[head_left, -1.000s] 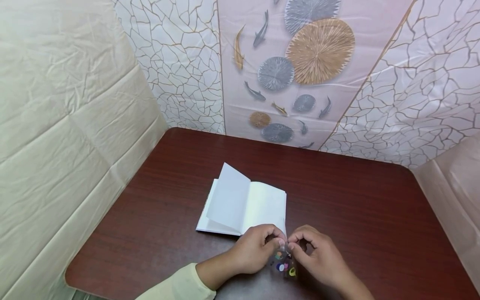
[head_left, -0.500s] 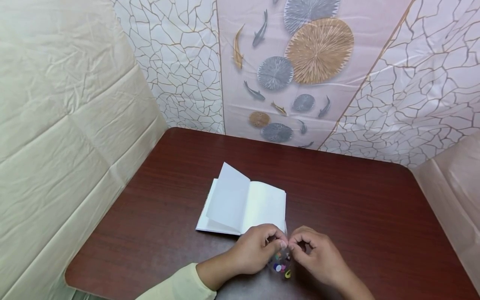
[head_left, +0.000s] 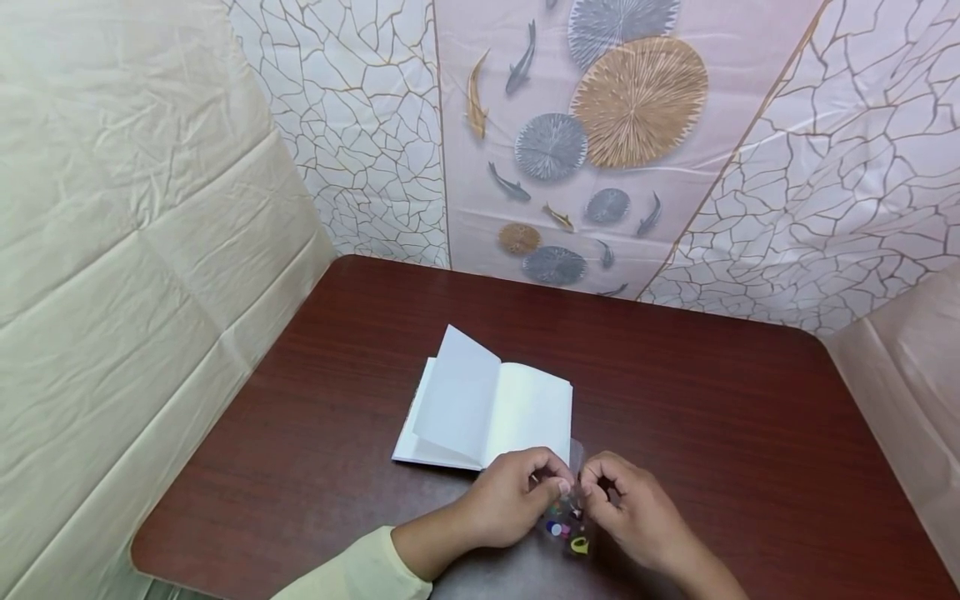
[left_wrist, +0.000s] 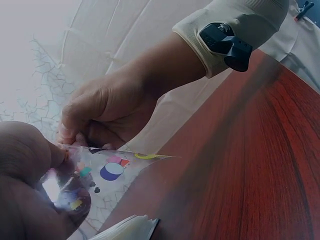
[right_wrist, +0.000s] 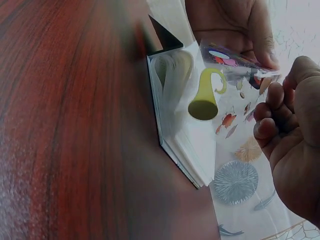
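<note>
A clear sticker sheet point(head_left: 568, 527) with small colourful pictures hangs between my two hands, in front of the open book. My left hand point(head_left: 517, 497) pinches its upper edge between thumb and fingers. Close beside it, my right hand point(head_left: 633, 508) has thumb and index tips together at the same edge. In the right wrist view a yellow jug-shaped picture point(right_wrist: 204, 97) shows large on the sheet. The left wrist view shows a purple and white picture point(left_wrist: 112, 171) on the film. Fingers hide part of the sheet's upper edge.
An open blank book point(head_left: 528, 412) lies on the dark red-brown table point(head_left: 712, 417), one page standing partly raised. Cream cloth point(head_left: 150, 250) borders the left side, and a patterned curtain point(head_left: 555, 200) hangs behind the table.
The right hand's fingertips have shifted slightly right, away from the left hand's. The sticker sheet has turned a little, and more of its clear upper end shows beside the book.
</note>
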